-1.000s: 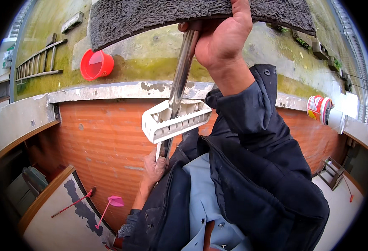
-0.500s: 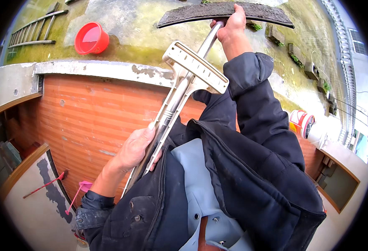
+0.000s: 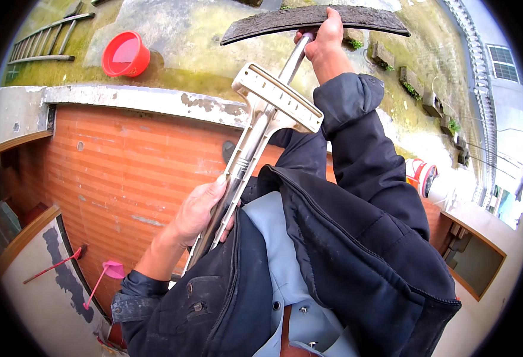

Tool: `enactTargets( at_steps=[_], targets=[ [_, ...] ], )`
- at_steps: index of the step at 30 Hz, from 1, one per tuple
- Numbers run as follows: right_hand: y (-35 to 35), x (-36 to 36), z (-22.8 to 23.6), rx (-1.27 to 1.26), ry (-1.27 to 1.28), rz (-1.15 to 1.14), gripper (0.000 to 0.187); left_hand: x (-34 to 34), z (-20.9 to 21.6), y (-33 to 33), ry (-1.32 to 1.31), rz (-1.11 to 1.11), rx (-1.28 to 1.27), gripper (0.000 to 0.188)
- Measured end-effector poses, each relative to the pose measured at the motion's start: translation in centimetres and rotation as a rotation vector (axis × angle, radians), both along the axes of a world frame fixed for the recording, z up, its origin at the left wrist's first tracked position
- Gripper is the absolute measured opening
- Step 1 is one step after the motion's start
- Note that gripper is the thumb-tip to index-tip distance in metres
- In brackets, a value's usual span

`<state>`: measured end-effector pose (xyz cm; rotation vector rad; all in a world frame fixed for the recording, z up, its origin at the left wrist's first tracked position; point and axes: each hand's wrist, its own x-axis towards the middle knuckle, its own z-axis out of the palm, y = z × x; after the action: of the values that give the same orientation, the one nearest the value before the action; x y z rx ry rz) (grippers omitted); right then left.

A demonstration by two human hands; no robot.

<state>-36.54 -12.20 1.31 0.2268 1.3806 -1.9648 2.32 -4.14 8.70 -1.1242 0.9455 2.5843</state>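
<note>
A flat mop slants across the middle, its dark grey pad held out at the top, away from me. My right hand grips the metal pole just where it meets the pad, with the thumb laid against the pad. Partway down the pole sits a beige plastic wringer frame, whose two long rails run back along the pole toward me. Around the lower pole and rails my left hand is closed, near the front of my dark jacket. The pole's bottom end is hidden by the jacket.
Beyond a low ledge with peeling white paint, a red bucket of liquid stands on mossy concrete. Farther left lies a ladder. Orange tiled floor is below me. A white-and-red pail sits at right, a pink long-handled tool at lower left.
Both hands keep their grip on the mop. The pad has tilted slightly, its right end a little lower and further left. The background has shifted slightly left.
</note>
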Motion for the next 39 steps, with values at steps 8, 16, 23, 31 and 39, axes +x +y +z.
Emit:
enactTargets(
  at_steps=[8, 16, 23, 31, 39],
  targets=[
    [0.6, 1.0, 1.6, 0.029, 0.009, 0.072, 0.036, 0.3, -1.6, 0.9, 0.19, 0.097, 0.272, 0.058],
    [0.8, 1.6, 1.6, 0.078, 0.08, 0.051, 0.037, 0.4, -0.9, 1.6, 0.14, 0.057, 0.191, 0.058],
    [1.4, 3.3, 1.6, 0.066, 0.042, 0.03, 0.038, 0.0, -1.2, 1.5, 0.13, 0.035, 0.051, 0.054],
    [1.7, 2.8, 1.0, 0.045, 0.008, 0.073, 0.037, 0.2, -1.9, 1.8, 0.174, 0.098, 0.26, 0.057],
    [1.7, 3.2, 1.7, -0.054, -0.032, 0.102, 0.041, 0.5, -2.7, 2.0, 0.229, 0.07, 0.355, 0.064]
  ],
)
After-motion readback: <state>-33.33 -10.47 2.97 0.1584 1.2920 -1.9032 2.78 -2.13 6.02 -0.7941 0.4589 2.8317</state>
